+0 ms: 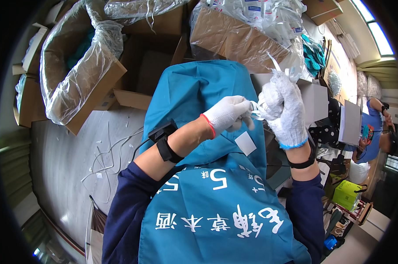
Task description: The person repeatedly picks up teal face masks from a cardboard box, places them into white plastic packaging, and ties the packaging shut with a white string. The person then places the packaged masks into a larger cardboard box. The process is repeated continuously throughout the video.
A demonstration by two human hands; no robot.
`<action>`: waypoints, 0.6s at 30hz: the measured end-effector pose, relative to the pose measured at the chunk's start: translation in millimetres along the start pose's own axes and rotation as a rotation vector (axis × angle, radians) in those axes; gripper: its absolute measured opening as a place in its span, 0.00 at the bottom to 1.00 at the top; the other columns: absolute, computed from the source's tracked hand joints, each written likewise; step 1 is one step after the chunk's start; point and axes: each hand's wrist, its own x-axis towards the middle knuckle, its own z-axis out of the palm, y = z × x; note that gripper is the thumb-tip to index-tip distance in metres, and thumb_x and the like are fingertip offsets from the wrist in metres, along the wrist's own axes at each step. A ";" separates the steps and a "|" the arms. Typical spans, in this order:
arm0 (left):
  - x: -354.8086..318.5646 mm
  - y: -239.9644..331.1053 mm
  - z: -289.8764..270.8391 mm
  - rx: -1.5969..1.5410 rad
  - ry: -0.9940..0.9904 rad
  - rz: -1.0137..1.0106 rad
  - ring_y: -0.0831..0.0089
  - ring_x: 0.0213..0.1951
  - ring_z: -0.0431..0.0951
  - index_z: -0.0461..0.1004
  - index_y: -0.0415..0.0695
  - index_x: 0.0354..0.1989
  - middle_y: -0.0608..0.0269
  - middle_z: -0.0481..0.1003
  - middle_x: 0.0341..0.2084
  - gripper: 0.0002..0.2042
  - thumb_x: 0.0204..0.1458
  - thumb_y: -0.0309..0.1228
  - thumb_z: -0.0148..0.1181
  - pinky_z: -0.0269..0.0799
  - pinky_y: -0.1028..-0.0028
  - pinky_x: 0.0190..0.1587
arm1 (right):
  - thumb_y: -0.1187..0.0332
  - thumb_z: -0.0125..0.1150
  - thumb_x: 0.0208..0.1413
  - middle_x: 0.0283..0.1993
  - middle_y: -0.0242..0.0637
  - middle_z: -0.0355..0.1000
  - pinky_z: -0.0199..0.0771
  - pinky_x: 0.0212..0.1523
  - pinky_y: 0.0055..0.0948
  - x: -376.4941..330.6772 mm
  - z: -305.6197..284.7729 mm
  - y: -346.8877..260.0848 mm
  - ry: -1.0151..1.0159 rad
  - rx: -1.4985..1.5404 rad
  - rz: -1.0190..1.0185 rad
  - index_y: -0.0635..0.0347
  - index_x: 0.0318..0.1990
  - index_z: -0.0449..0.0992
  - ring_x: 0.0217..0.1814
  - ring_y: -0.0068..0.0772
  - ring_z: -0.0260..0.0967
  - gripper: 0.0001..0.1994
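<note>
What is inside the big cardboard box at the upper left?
The cardboard box holds a clear plastic liner with teal material showing through. The crumpled liner and box wall hide its bottom.

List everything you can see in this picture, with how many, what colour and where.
Small white plastic piece: one, white, between the two gloved hands.
Apron: one, teal with white print, over the lap.
Cardboard boxes: several, brown, lined with clear plastic, upper left and top.
Bagged packets: many, white in clear bags, top centre.
White strips: several, white, on the grey floor at left.
Green box: one, yellow-green, lower right.
Another person: one, blue top, far right.
Wrist bands: two, black, one on each forearm.
Left hand: white glove, red cuff, grip on the piece.
Right hand: white glove, blue cuff, grip on the piece.
</note>
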 end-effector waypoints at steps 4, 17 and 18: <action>5.6 -12.3 8.1 0.248 0.155 0.123 0.86 0.18 0.61 0.74 0.42 0.35 0.68 0.71 0.23 0.12 0.67 0.35 0.50 0.56 0.82 0.20 | 0.65 0.60 0.65 0.22 0.24 0.63 0.57 0.19 0.19 5.1 0.5 -2.3 -0.042 0.368 0.168 0.56 0.37 0.77 0.19 0.15 0.58 0.06; -55.0 13.9 2.2 0.851 0.040 0.473 0.70 0.22 0.69 0.77 0.35 0.33 0.48 0.73 0.21 0.10 0.60 0.31 0.58 0.71 0.67 0.30 | 0.77 0.67 0.52 0.30 0.38 0.77 0.79 0.36 0.30 -12.5 -5.5 27.3 -0.404 -0.644 -0.340 0.60 0.30 0.80 0.31 0.43 0.76 0.02; -57.9 15.5 -0.2 0.913 0.001 0.443 0.64 0.23 0.72 0.78 0.36 0.34 0.47 0.73 0.21 0.10 0.59 0.31 0.59 0.71 0.66 0.31 | 0.69 0.68 0.53 0.28 0.40 0.76 0.77 0.33 0.31 -16.5 -4.5 24.0 -0.449 -0.678 -0.256 0.58 0.29 0.80 0.28 0.44 0.74 0.05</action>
